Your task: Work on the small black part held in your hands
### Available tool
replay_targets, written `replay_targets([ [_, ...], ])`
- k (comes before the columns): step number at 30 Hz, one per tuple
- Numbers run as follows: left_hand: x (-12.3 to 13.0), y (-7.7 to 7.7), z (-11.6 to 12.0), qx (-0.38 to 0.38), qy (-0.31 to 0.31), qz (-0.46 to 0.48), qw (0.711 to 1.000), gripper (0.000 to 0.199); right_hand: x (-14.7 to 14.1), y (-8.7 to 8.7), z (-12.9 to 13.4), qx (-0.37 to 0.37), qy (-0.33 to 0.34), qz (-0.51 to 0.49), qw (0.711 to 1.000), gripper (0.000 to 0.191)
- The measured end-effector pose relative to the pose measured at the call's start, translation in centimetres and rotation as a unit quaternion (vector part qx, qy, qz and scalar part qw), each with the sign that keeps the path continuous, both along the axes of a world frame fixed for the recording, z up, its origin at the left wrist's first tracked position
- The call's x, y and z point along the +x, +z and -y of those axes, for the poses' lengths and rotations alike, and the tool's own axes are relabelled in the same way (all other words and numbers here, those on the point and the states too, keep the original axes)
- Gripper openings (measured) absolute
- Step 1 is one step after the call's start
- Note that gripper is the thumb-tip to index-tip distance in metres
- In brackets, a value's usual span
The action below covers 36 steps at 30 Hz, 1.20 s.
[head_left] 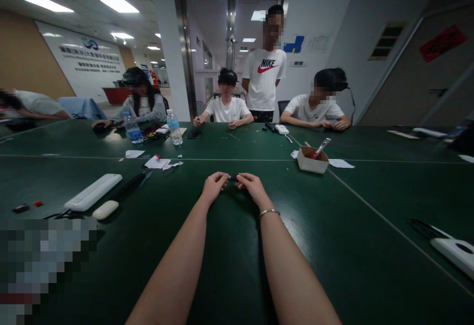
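Note:
Both hands meet over the green table, pinching a small black object (233, 177) with a paler, metallic-looking end, possibly a USB stick. My left hand (214, 186) is closed on its left, paler end. On the dark right end, the fingers of my right hand (253, 187) are closed too, with a silver bracelet (269, 212) round that wrist. The object is small and partly covered by fingertips, so its exact kind cannot be made out.
To the left lie a long white power bank-like case (94, 192), a white rounded case (105, 210) and a pen (145, 179). Paper scraps (158, 162) and water bottles (174, 127) stand beyond. Ahead right is a small box (313, 161). Several people sit or stand around the table (237, 265).

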State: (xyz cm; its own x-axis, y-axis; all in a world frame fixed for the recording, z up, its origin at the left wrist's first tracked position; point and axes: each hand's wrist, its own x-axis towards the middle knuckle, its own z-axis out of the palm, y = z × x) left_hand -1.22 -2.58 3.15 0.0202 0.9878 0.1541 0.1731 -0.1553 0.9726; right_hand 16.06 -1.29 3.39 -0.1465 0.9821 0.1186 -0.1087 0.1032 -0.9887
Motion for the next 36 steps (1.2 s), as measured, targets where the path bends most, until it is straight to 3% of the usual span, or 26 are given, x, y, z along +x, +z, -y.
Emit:
replay_targets([
  [4, 0.1, 0.2, 0.4, 0.051, -0.003, 0.018, 0.999, 0.042, 0.0, -0.1, 0.0, 0.0, -0.015, -0.003, 1.0, 0.038],
  [8, 0.0, 0.0, 0.2, 0.076, -0.012, -0.007, 0.997, 0.03, -0.1, -0.1, 0.0, 0.003, -0.008, 0.005, 1.0, 0.037],
  [17, 0.3, 0.4, 0.0, 0.03, 0.005, 0.003, 1.0, 0.035, 0.0, 0.0, 0.0, 0.011, -0.012, 0.028, 0.999, 0.034],
  [36, 0.3, 0.7, 0.5, -0.001, 0.068, -0.117, 0.991, 0.052, 0.0, -0.4, -0.2, 0.01, 0.026, 0.024, 0.999, 0.036],
])
